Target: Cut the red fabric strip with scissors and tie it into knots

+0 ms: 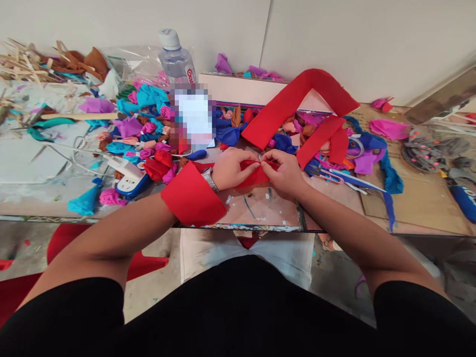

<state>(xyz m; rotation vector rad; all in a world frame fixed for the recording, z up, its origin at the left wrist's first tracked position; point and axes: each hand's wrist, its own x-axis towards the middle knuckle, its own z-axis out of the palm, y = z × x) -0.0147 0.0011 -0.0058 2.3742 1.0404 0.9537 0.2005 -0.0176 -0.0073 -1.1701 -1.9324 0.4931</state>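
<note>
My left hand and my right hand meet over the table's front, thumbs and fingertips pinched close together. Between them is the edge of a red strip that looks like crepe paper; the fingers cover part of it. The strip runs behind my left wrist, and a broad red end drapes over that forearm beside a metal watch. Another long red strip lies folded over the pile just beyond my hands. A shorter red piece rests to its right.
Crumpled coloured pieces and rosettes cover the back of the table. A water bottle and a blurred phone stand behind my left hand. A power socket is at left, pink-handled scissors at right. Cardboard lies farther right.
</note>
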